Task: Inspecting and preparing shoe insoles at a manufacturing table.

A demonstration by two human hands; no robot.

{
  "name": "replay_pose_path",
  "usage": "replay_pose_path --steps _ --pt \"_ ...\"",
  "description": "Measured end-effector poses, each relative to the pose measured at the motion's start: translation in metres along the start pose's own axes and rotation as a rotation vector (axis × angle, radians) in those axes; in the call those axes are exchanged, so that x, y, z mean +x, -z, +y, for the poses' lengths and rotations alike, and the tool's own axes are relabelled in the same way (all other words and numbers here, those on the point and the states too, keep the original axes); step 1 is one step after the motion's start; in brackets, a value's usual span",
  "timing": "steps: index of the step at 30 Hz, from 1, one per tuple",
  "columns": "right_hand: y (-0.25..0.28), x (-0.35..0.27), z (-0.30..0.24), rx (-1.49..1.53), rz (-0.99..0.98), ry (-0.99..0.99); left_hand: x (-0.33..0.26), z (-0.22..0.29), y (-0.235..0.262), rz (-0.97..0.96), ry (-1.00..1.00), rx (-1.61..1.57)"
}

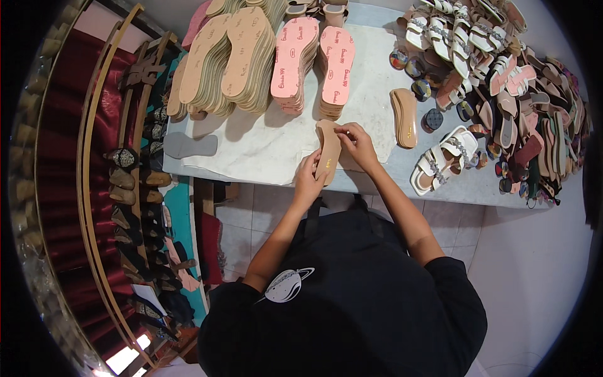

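A tan shoe insole [327, 151] with small gold marking is held upright over the table's near edge; it looks layered, but I cannot tell how many pieces it has. My left hand [308, 177] wraps its lower left side, fingers closed on the edge. At the upper right edge, my right hand [357, 144] pinches it with thumb and fingertips. Just beyond stand two stacks of insoles with pink printed tops, the left stack [295, 63] and the right stack [336, 69]. To the right lies a small stack of tan insoles [404, 118].
Tall stacks of beige soles [248, 60] rise at the back left, near a flat grey sole [190, 146]. White sandals [445, 158] lie at the right, before a large heap of footwear [515, 94]. A wooden shoe rack [94, 157] stands left.
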State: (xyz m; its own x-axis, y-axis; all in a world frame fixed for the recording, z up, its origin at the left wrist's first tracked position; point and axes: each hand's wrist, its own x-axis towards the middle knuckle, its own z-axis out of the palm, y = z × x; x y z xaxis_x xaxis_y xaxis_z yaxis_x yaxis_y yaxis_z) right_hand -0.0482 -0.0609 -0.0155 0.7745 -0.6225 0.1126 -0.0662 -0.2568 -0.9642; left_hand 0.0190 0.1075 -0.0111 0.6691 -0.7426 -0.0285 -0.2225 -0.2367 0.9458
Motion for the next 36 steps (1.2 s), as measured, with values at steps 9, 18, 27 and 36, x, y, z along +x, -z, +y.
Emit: replay_pose_path --steps 9,18,27,36 --pt "-0.007 0.011 -0.005 -0.153 -0.057 0.053 -0.001 -0.004 0.009 -0.017 -0.044 0.104" --pt "-0.011 0.012 0.000 -0.194 -0.061 0.086 0.001 -0.009 0.013 -0.044 -0.063 0.175" --pt "-0.015 0.009 0.009 -0.351 -0.070 0.182 0.000 -0.012 0.013 -0.081 -0.138 0.447" --pt "-0.018 -0.001 0.010 -0.723 0.064 0.267 -0.001 0.013 0.006 -0.036 -0.166 0.744"
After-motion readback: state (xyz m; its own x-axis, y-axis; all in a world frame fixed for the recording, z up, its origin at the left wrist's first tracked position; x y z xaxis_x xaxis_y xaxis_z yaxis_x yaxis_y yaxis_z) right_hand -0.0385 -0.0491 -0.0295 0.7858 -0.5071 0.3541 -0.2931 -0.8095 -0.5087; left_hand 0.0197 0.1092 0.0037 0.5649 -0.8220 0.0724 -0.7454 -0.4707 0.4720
